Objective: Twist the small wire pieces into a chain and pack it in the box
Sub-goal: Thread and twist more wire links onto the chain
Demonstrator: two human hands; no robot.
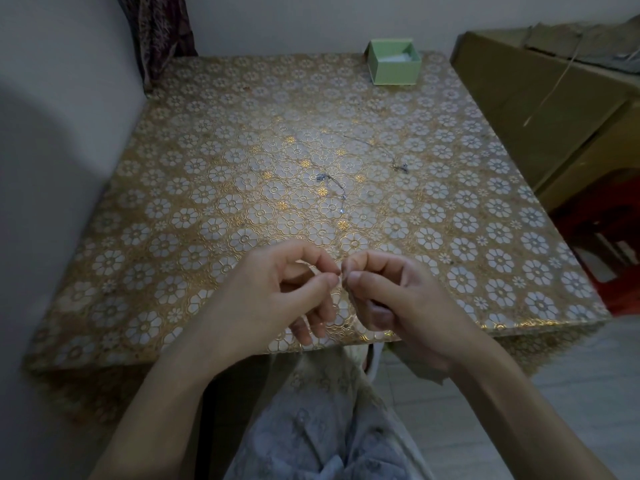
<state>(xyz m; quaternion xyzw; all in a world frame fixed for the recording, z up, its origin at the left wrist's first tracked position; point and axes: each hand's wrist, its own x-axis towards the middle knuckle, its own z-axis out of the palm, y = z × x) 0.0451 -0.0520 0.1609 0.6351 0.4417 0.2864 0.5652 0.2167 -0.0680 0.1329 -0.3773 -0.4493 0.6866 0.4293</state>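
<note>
I hold both hands close, left hand (277,289) and right hand (391,296) fingers pinching a wire piece (341,273) (barely visible) for twisting.

Single head view, looking forward-down, close over table (242,150) near edge.

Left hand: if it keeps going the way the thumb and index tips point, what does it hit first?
The left hand points rightward at the right hand. Their pinched fingertips almost meet over the table's near edge, so it would likely meet the right hand's fingertips first; any wire between them is too thin to see.
</note>
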